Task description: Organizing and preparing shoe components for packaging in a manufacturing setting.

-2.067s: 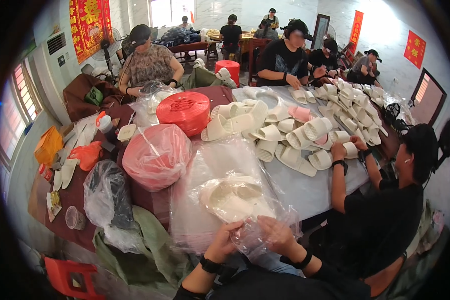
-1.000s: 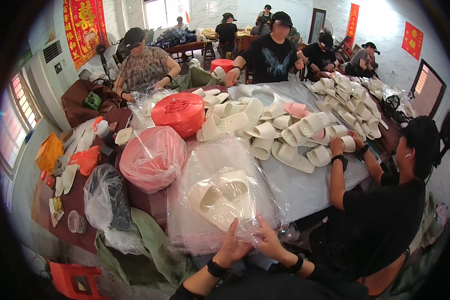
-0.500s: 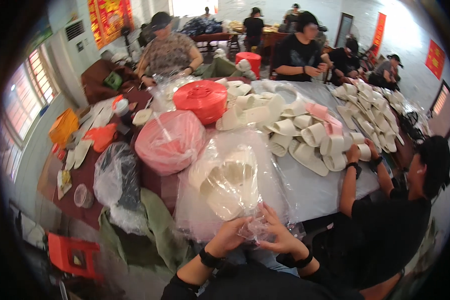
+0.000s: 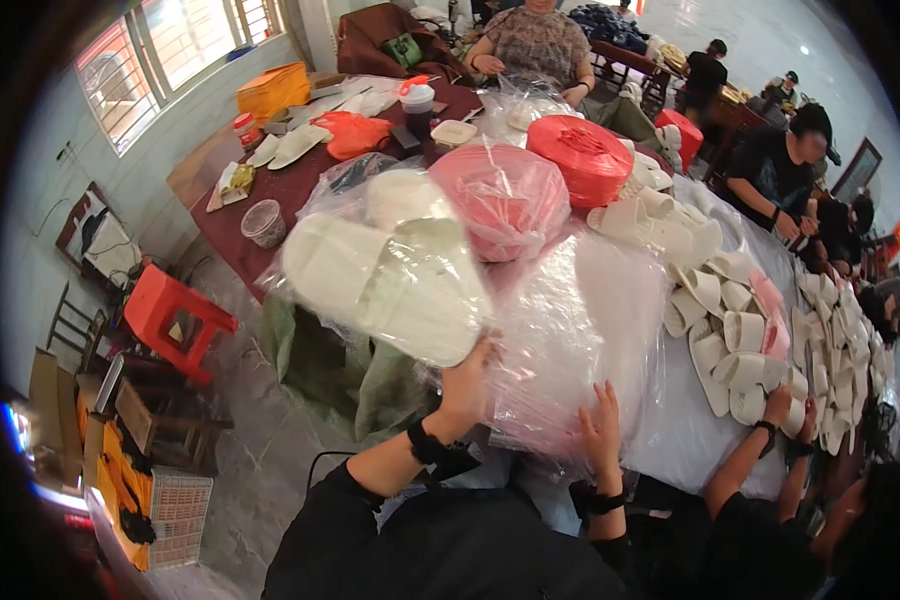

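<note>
Bagged white slippers [image 4: 400,270] are hovering at a tilt over the counter's [image 4: 295,185] near edge and a green sack [image 4: 370,392], the left hand [image 4: 464,388] gripping their lower end through the film! The right hand [image 4: 601,436] is holding nothing, its fingers standing apart by the stacked clear bags [image 4: 575,335]; whether they're touching, I cannot tell.

Bagged slippers [image 4: 400,285] left of bag stack [image 4: 570,340], slipper pile [image 4: 745,365] right, twine roll [image 4: 580,160] behind
</note>
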Demonstrator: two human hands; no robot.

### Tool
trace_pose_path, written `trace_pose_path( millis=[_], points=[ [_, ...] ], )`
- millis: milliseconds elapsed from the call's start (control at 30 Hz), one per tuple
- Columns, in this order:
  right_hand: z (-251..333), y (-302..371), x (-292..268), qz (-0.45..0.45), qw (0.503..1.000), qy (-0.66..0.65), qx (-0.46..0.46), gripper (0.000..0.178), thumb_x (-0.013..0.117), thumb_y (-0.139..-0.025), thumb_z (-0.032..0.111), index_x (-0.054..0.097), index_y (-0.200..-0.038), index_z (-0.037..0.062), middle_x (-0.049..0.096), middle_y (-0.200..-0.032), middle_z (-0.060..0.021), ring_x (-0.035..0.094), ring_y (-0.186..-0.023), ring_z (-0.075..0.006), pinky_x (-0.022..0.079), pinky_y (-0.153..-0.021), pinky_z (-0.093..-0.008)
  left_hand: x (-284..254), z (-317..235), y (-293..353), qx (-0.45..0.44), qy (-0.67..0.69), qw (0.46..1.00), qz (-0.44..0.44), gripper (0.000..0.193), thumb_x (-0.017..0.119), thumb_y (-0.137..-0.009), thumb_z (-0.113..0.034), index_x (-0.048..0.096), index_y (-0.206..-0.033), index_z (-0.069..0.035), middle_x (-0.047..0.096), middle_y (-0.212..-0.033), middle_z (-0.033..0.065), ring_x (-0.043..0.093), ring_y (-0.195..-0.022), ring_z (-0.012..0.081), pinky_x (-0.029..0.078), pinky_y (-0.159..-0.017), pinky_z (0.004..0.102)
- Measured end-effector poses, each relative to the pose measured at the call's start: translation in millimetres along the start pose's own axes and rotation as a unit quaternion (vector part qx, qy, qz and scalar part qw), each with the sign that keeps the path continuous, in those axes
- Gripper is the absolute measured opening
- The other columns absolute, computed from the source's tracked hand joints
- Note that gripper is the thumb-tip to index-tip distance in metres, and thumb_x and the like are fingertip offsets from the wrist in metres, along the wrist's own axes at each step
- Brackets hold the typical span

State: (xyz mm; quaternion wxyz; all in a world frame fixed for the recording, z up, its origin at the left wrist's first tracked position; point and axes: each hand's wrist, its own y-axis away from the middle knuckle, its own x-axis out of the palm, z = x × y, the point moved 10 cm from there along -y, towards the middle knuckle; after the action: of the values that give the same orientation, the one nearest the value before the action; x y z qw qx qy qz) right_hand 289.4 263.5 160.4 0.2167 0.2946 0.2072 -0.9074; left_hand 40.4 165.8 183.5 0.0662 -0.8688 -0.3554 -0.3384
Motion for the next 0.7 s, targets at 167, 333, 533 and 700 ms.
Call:
trace_pose_path(
  millis=[167,333,533,700],
  points=[
    [-27,2,15,-0.001,1.000,-0.001,0.002,0.046,0.060,-0.083,0.011,0.048,-0.127,0.0029,0.035,-0.141,-0.0199,0.034,-0.130,-0.0347,0.028,-0.107,-0.0394,-103,-26,2,0.142,0.028,0.957,-0.251,0.022,0.054,-0.091,-0.006,0.054,-0.112,0.002,0.056,-0.104,0.0063,0.054,-0.091,0.0133,0.046,-0.079,0.0262],
    [-32,0,16,-0.016,0.997,-0.070,0.032,0.041,0.057,-0.084,0.007,0.051,-0.124,0.0022,0.037,-0.140,-0.0180,0.035,-0.130,-0.0309,0.027,-0.108,-0.0377,-188,-28,13,0.165,-0.002,0.902,-0.399,0.022,0.052,-0.082,-0.003,0.050,-0.104,-0.003,0.052,-0.092,0.0040,0.050,-0.078,0.0142,0.043,-0.068,0.0282],
    [-37,1,17,0.001,0.998,-0.052,0.027,0.040,0.057,-0.084,0.007,0.052,-0.124,0.0030,0.038,-0.140,-0.0169,0.035,-0.130,-0.0310,0.026,-0.108,-0.0376,-237,7,57,0.059,-0.031,0.896,-0.439,0.036,0.046,-0.076,0.001,0.047,-0.112,-0.001,0.055,-0.079,0.0063,0.053,-0.060,0.0177,0.046,-0.055,0.0305],
    [-30,1,13,-0.006,0.997,-0.070,0.036,0.039,0.057,-0.085,0.006,0.052,-0.124,0.0037,0.040,-0.138,-0.0165,0.035,-0.130,-0.0306,0.026,-0.108,-0.0372,-244,27,25,-0.166,-0.051,0.965,-0.198,0.026,0.049,-0.086,-0.009,0.053,-0.111,-0.001,0.062,-0.091,0.0098,0.061,-0.063,0.0232,0.051,-0.053,0.0326]
  ],
)
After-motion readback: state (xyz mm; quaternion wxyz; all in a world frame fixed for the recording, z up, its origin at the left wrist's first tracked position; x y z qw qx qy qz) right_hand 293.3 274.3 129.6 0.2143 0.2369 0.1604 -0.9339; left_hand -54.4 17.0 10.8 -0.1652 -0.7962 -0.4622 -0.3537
